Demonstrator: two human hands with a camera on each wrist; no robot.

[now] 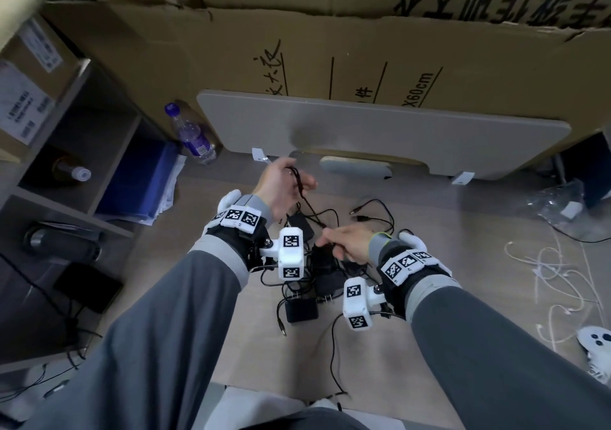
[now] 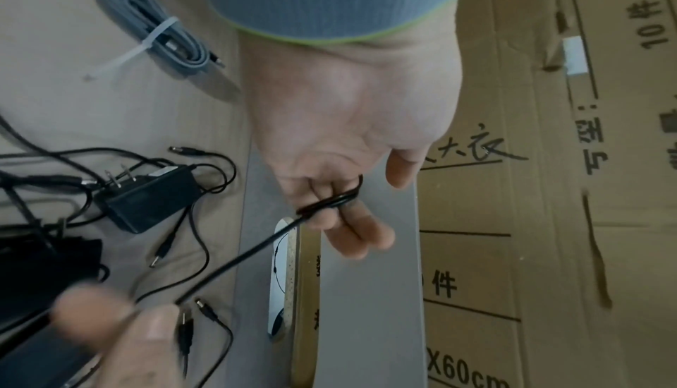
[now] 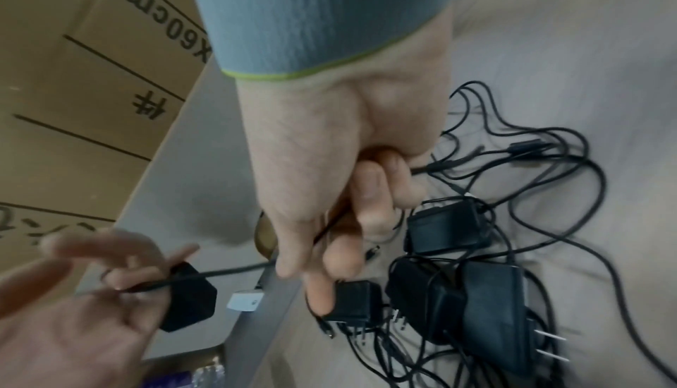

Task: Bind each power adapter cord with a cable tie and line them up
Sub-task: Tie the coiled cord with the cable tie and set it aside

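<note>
My left hand [image 1: 296, 181] is raised over the floor with a thin black cord [image 1: 309, 203] looped round its fingers. In the left wrist view the loop [image 2: 329, 200] crosses the fingers and the cord [image 2: 238, 261] runs tight down to my right hand [image 2: 121, 333]. My right hand [image 1: 330, 237] pinches the same cord [image 3: 227, 272] lower down, fingers curled. A tangle of several black power adapters [image 1: 314, 274] with loose cords lies on the floor under both hands. White cable ties [image 1: 558, 280] are scattered to the right.
A grey cable bundle [image 2: 157, 38] bound with a white tie lies on the floor. A grey board [image 1: 380, 128] leans on cardboard boxes [image 1: 330, 49] ahead. A water bottle [image 1: 191, 138] and shelves [image 1: 82, 132] stand at left, a white controller [image 1: 595, 340] at right.
</note>
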